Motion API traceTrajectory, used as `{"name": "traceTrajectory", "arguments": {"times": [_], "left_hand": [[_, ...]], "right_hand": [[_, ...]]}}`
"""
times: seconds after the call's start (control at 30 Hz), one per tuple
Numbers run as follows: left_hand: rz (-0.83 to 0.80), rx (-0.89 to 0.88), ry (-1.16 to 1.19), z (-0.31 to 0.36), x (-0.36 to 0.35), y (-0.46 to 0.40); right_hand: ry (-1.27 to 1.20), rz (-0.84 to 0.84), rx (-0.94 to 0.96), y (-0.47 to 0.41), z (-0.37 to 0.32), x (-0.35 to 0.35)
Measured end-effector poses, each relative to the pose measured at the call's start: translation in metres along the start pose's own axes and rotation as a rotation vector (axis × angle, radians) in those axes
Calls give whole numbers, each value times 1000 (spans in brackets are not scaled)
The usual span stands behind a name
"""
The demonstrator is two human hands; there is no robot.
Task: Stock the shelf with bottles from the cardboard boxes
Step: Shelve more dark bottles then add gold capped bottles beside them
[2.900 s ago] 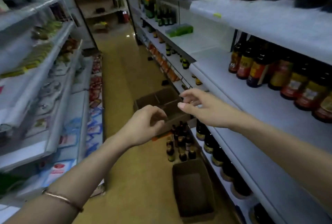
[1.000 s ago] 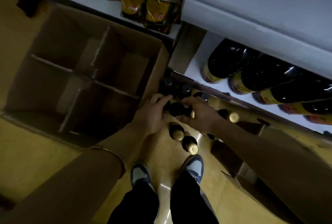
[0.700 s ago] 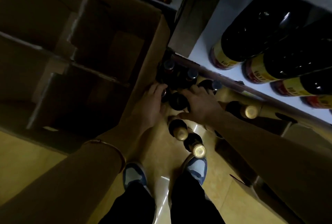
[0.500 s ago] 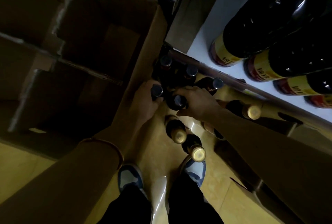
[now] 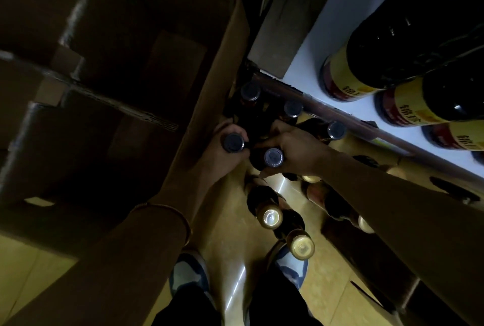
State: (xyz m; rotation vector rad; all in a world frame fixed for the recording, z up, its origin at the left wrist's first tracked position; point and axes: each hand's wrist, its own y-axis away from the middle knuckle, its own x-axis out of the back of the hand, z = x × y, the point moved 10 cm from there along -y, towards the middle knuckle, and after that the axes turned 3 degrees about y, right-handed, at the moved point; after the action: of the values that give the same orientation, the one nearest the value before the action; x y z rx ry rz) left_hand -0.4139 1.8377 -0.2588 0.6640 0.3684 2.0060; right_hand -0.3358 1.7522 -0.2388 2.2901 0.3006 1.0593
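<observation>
I look straight down at a cluster of dark bottles standing on the yellow floor beside the bottom shelf. My left hand (image 5: 222,154) grips the neck of a dark-capped bottle (image 5: 233,143). My right hand (image 5: 293,149) grips another dark-capped bottle (image 5: 273,157) right beside it. Three more dark-capped bottles (image 5: 293,109) stand beyond my hands, against the shelf edge. Two gold-capped bottles (image 5: 269,217) stand nearer my feet. A big empty cardboard box (image 5: 209,69) with dividers fills the left.
Large dark bottles with yellow and red labels (image 5: 366,64) lie in a row on the white bottom shelf (image 5: 303,77) at right. A second cardboard box (image 5: 372,260) sits low right, under my right forearm. My shoes (image 5: 188,276) stand just below the bottles.
I bent down from the aisle to the floor bottles. Over the last second both hands closed round two dark-capped bottle necks, and the view moved in closer.
</observation>
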Motion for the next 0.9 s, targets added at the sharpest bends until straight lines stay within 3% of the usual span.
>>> {"name": "traceTrajectory", "arguments": {"times": [0.4, 0.47, 0.63, 0.9], "left_hand": [[4, 108, 32, 17, 24, 52], [80, 103, 45, 36, 39, 68], [175, 26, 132, 131, 66, 118], [115, -319, 58, 343, 111, 225]], "right_hand": [[9, 222, 52, 42, -36, 45], [-47, 247, 58, 60, -51, 66], [-179, 361, 101, 126, -103, 136], [-637, 827, -96, 294, -160, 262]]}}
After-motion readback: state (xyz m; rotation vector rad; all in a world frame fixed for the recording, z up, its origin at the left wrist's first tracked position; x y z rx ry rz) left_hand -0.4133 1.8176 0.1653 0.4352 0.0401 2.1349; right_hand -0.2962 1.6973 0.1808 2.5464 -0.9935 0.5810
